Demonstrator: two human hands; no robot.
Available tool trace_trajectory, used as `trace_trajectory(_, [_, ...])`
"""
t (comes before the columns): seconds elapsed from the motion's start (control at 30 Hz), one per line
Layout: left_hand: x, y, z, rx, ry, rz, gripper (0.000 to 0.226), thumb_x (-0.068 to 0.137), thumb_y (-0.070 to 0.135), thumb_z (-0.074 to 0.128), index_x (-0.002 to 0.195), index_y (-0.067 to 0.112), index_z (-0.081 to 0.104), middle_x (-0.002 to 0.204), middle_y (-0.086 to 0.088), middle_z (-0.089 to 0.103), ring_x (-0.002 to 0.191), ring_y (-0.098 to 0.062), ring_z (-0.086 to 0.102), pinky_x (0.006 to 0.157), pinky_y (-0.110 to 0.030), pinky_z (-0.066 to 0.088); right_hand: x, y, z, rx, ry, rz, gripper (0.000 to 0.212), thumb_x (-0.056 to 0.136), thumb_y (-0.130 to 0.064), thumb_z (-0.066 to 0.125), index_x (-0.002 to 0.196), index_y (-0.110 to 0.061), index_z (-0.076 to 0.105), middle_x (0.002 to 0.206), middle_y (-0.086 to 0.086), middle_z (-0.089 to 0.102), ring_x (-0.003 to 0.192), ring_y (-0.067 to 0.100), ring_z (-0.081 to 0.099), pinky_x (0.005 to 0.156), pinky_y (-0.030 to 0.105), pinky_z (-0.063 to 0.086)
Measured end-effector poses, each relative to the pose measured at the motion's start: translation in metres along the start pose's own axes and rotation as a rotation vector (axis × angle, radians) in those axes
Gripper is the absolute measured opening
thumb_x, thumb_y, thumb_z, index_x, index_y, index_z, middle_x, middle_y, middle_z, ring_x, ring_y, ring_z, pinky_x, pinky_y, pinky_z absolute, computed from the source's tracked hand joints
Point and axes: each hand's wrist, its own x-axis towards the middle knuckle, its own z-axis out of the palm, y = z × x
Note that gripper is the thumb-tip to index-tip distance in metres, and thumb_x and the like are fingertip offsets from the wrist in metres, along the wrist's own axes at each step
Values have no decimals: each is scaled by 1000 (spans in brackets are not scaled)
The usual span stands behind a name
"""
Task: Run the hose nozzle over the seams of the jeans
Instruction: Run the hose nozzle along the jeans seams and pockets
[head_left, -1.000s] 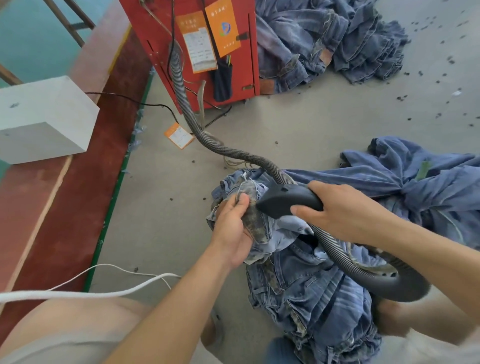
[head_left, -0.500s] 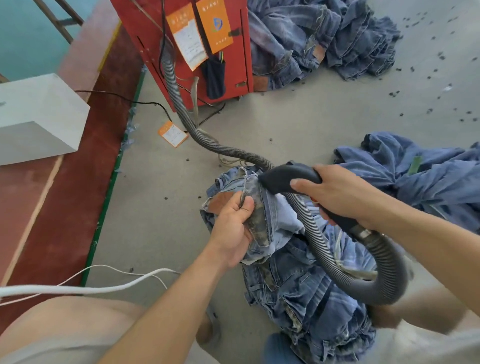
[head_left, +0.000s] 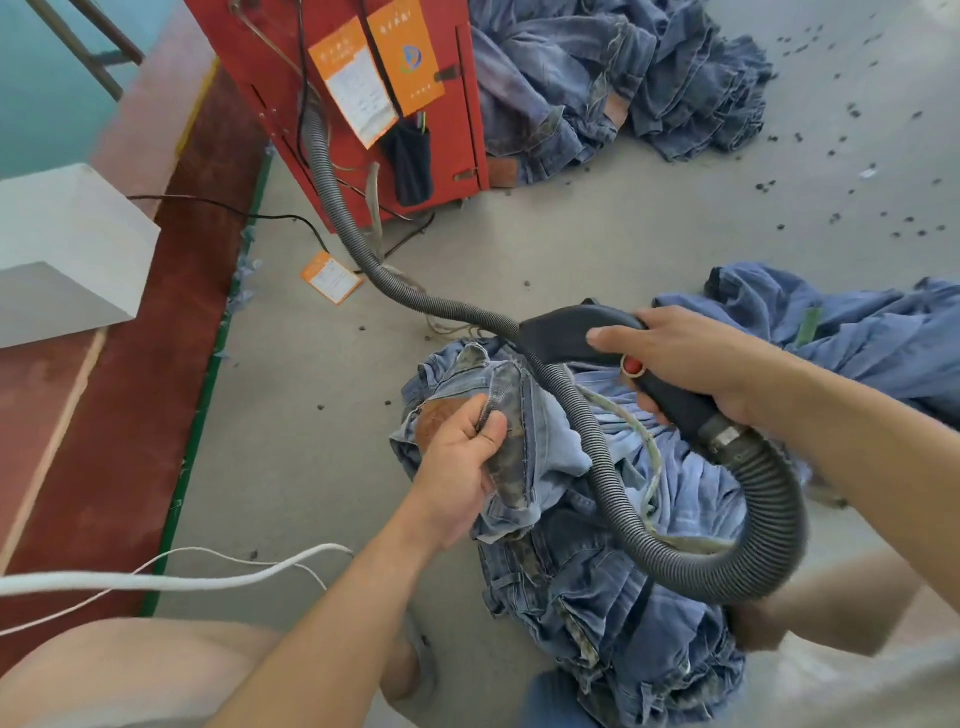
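Note:
A pair of blue jeans (head_left: 519, 410) lies bunched on top of a denim pile on the floor, its waistband and brown leather patch turned up. My left hand (head_left: 457, 457) grips the waistband fabric beside a dark seam. My right hand (head_left: 680, 358) holds the black hose nozzle (head_left: 582, 332) by its handle, next to a red button. The nozzle tip is lifted above and beyond the jeans, apart from the seam. A grey ribbed hose (head_left: 753, 530) loops from the handle under my right arm and runs back up to the red machine.
A red machine (head_left: 363, 62) with orange tags stands at the top. More jeans are heaped behind it (head_left: 623, 78) and at the right (head_left: 857, 332). A white block (head_left: 62, 249) sits on the red ledge at left. A white cord (head_left: 156, 579) crosses the lower left.
My right hand has lifted the nozzle up and to the right, off the waistband seam. My left hand keeps its grip on the jeans.

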Motion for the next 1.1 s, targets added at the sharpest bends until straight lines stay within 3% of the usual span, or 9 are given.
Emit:
trace_trajectory(0.13, [4,6,-11,260,39,58,25,107,18,50,126,20,66,121,-3,71,116,-24,64,100,-43,50,-7,-1,-16,-111,-162,9,30,94,-52,70,106,-24,69,63,4,61,51,22,59,51,35,55])
trace_trajectory(0.27, [-5,7,-9,653,-46,129,38,106,19,51,95,52,66,89,35,64,85,14,57,81,-7,43,5,-4,7,-80,-155,-8,32,98,-46,67,110,-16,67,64,6,59,51,21,57,49,33,54])
trace_trajectory(0.47, [-1,4,-22,811,-33,259,14,106,18,50,97,10,57,87,-2,56,80,-3,46,77,-29,43,7,-4,-15,-101,-121,24,34,95,-47,70,109,-17,68,68,6,62,50,21,58,50,32,53])
trace_trajectory(0.6, [-2,5,-23,907,-92,277,16,107,12,50,97,22,57,92,-1,62,79,-1,37,77,-32,44,4,-4,6,-144,-203,-17,28,96,-47,69,108,-21,69,58,-2,59,49,19,58,50,33,54])
trace_trajectory(0.7, [-2,-3,-22,957,-181,310,11,106,4,49,103,13,56,145,-7,57,146,-12,39,112,-21,39,13,-4,17,-49,-87,27,33,98,-44,67,109,-13,66,65,3,58,49,19,58,52,33,56])
trace_trajectory(0.77, [0,-3,-28,976,-170,297,8,106,5,49,106,3,56,160,1,39,157,-14,9,113,-4,23,12,-4,4,-74,-112,60,33,97,-44,69,110,-14,66,63,2,58,49,20,57,49,33,55])
trace_trajectory(0.9, [1,-2,-35,1019,-172,300,28,106,6,48,84,24,43,143,17,54,156,-3,1,110,-2,21,3,-4,-9,-178,-239,62,33,93,-49,71,108,-20,69,61,1,62,50,21,59,49,33,54])
trace_trajectory(1.03, [2,-5,-32,1141,-213,414,38,106,10,39,79,31,23,82,17,43,129,0,50,129,-29,12,11,-6,10,-118,-127,43,37,97,-45,68,113,-12,66,70,6,62,55,23,59,51,34,56])
trace_trajectory(1.1, [2,-7,-36,1134,-207,375,30,105,14,40,81,25,26,84,10,46,144,12,30,128,-28,14,12,-7,5,-95,-45,39,37,98,-45,67,114,-12,66,74,8,61,55,23,60,53,34,56])
